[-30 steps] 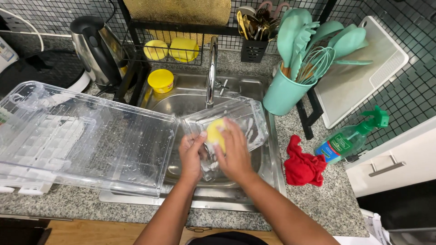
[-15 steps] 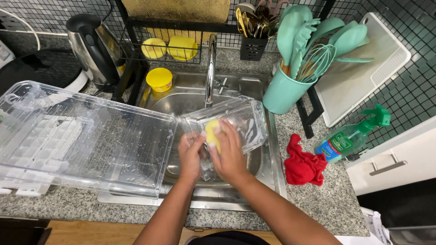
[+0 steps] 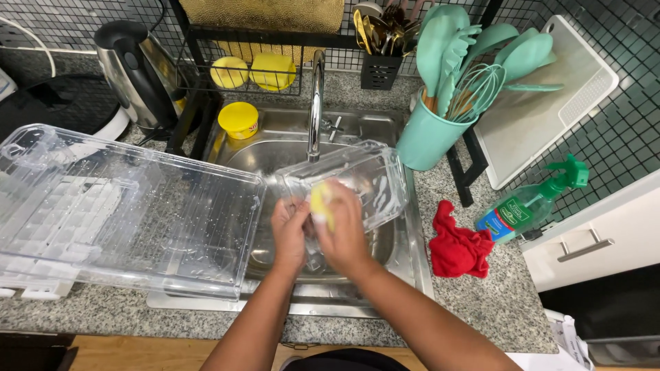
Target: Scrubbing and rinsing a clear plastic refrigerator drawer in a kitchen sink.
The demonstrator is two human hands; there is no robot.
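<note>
Over the steel sink (image 3: 275,148), in the head view, both hands meet at a small clear plastic container (image 3: 371,182) that is tilted on its side under the tap (image 3: 316,96). The left hand (image 3: 290,233) is clenched on the near edge of the container, holding it above the basin. The right hand (image 3: 342,230) is closed around a yellow sponge (image 3: 320,200) and presses it against the container's wall. Suds or water streaks show on the clear plastic.

To the left, a large clear plastic bin (image 3: 137,206) lies across the granite desk (image 3: 474,302), its right end reaching over the sink's edge, just beside the left hand. A white ice cube tray (image 3: 51,213) shows through it. Behind it stands a steel kettle (image 3: 134,72). At the back of the sink sit a yellow tub (image 3: 238,119) and, on the wire rack (image 3: 206,41), two more yellow sponges (image 3: 254,71).

To the right, a teal cup of utensils (image 3: 427,134) stands touching the sink's rim, with a white cutting board (image 3: 543,103) leaning behind it. A red cloth (image 3: 460,249) lies crumpled near a green spray bottle (image 3: 533,203).
</note>
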